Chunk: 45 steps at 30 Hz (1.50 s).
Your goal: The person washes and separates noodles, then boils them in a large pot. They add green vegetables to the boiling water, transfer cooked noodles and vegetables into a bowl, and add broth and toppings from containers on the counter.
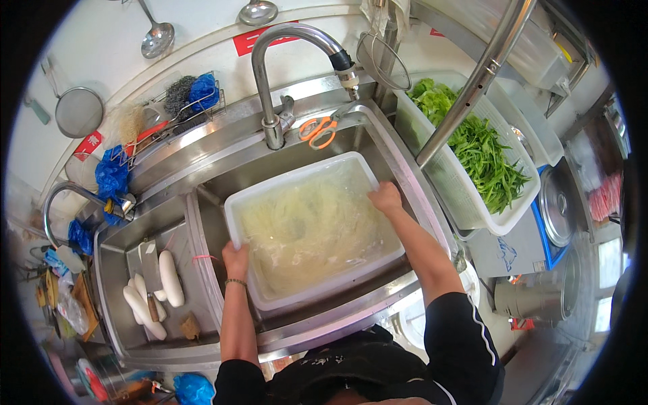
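Note:
A white plastic tub (372, 268) sits in the right basin of a stainless steel sink, filled with cloudy, pale yellow-green liquid and thin pale pieces too blurred to name. My left hand (236, 260) grips the tub's left rim. On its right rim my right hand (386, 197) is closed, the fingertips partly hidden. Above the basin curves a metal faucet (260, 66). Orange-handled scissors (320, 132) lie on the sink's back ledge. In the left basin rest several peeled white radishes (171, 278), a cleaver (149, 260) with a wooden handle and a brown lump (190, 326).
A white basket (514, 215) of leafy greens (481, 152) stands right of the sink, behind a slanting metal pole (471, 91). A wire rack with scourers (179, 93) and brushes lines the back wall. A second faucet (71, 187) arches at the left; strainers and ladles hang above.

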Tool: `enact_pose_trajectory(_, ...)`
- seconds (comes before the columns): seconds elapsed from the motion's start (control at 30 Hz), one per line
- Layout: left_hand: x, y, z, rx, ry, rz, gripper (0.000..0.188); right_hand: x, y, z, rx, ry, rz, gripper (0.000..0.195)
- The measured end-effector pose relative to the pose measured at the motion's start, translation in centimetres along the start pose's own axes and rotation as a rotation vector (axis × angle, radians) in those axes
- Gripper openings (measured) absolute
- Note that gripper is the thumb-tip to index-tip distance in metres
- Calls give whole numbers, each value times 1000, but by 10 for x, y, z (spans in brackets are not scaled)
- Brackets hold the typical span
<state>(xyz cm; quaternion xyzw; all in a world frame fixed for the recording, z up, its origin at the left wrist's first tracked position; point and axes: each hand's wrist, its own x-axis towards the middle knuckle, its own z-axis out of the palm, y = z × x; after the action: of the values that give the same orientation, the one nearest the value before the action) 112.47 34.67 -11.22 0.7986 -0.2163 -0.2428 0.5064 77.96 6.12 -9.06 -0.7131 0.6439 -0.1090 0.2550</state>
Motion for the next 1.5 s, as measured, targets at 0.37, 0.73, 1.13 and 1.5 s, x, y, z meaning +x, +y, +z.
enact_pose_trajectory(0.37, -72, 125, -48, 126, -44, -19, 22, -29, -5, -58, 163, -44, -103, 37)
enact_pose_trajectory(0.73, -173, 240, -69, 55, -153, 125, 17, -123, 9, -232, 585, -131, -94, 27)
enact_pose_trajectory(1.13, -393, 243, 28, -35, -405, 128, 22, -312, 217, -383, 459, 41, 93, 29)
enact_pose_trajectory(1.5, -548, 175, 186, -159, -777, -16, 18, -462, 458, -435, 476, 132, 333, 24)
